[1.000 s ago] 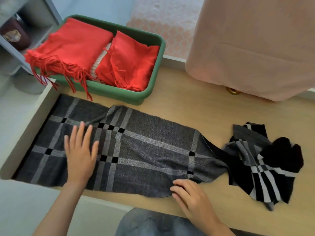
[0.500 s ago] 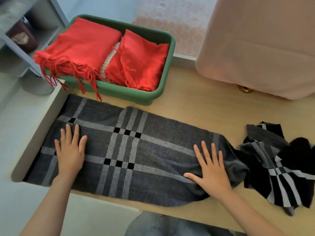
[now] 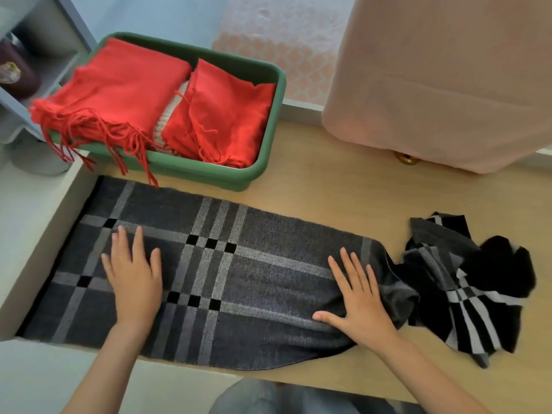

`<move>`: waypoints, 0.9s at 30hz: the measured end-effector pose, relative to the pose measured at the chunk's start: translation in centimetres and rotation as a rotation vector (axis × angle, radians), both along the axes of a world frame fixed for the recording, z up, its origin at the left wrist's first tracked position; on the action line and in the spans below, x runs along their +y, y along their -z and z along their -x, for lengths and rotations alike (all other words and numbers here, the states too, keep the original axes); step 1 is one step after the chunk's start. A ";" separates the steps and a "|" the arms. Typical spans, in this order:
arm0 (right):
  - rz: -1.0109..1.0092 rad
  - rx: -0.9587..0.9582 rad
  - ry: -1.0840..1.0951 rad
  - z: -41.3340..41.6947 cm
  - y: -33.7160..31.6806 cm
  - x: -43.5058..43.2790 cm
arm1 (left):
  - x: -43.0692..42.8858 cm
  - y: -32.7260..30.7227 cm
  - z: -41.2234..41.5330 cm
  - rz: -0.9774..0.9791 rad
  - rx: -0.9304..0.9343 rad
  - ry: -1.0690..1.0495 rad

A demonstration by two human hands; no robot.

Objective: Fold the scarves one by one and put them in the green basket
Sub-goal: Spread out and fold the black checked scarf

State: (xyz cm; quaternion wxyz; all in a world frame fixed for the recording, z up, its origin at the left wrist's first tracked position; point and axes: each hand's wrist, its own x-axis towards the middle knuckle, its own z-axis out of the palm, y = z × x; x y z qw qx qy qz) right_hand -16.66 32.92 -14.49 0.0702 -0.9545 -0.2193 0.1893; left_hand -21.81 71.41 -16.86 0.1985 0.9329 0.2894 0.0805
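A grey plaid scarf (image 3: 245, 282) lies spread flat along the front of the wooden table (image 3: 343, 198). Its right end (image 3: 478, 282) is bunched in a black and white heap. My left hand (image 3: 134, 273) presses flat on the scarf's left part, fingers straight. Flat on the scarf near the bunched end rests my right hand (image 3: 358, 297), fingers spread. Behind the scarf stands the green basket (image 3: 268, 138). It holds two folded red scarves, a fringed one (image 3: 119, 88) on the left and another (image 3: 221, 115) on the right, with something white between them.
A pink cloth-covered object (image 3: 442, 76) stands at the back right of the table. A grey shelf (image 3: 35, 55) with a dark jar (image 3: 15, 73) is at the far left. The table's left edge borders a pale surface.
My right hand moved from the scarf's front edge onto its right part and flattened. My left hand slid left along the scarf. The cloth lies smoother.
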 end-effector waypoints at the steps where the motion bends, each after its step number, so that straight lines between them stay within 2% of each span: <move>1: -0.059 -0.019 0.005 0.2 -0.6 0.0 | -2.6 -0.7 -0.2 0.049 -0.039 0.040; 4: -0.253 -0.104 0.188 1.3 -2.2 -1.8 | -11.9 -1.8 -0.1 0.200 -0.121 0.292; 8: -0.338 -0.264 0.515 2.3 -3.6 -7.9 | -23.3 -2.3 0.5 0.348 -0.137 0.597; 11: -0.354 -0.279 0.748 2.6 -4.0 -13.6 | -28.1 -2.6 -0.7 0.386 -0.156 0.713; 13: -0.415 -0.197 0.873 2.7 -4.2 -17.0 | -30.1 -2.7 -2.1 0.369 -0.154 0.815; 15: -0.410 -0.067 0.840 3.0 -3.7 -20.1 | -31.9 -2.8 -3.4 0.349 -0.120 0.954; 17: -0.244 0.009 0.649 3.5 -2.4 -22.7 | -33.8 -3.3 -4.6 0.317 -0.070 1.074; 20: -0.129 -0.027 0.475 4.1 -0.7 -25.2 | -36.3 -4.2 -6.0 0.232 0.015 1.155; 24: -0.186 -0.225 0.508 2.9 -0.8 -26.3 | -37.7 -3.4 -7.0 0.155 0.053 1.163; 27: -0.403 -0.176 0.748 1.5 -3.3 -26.4 | -37.6 -3.1 -7.8 0.187 -0.006 1.082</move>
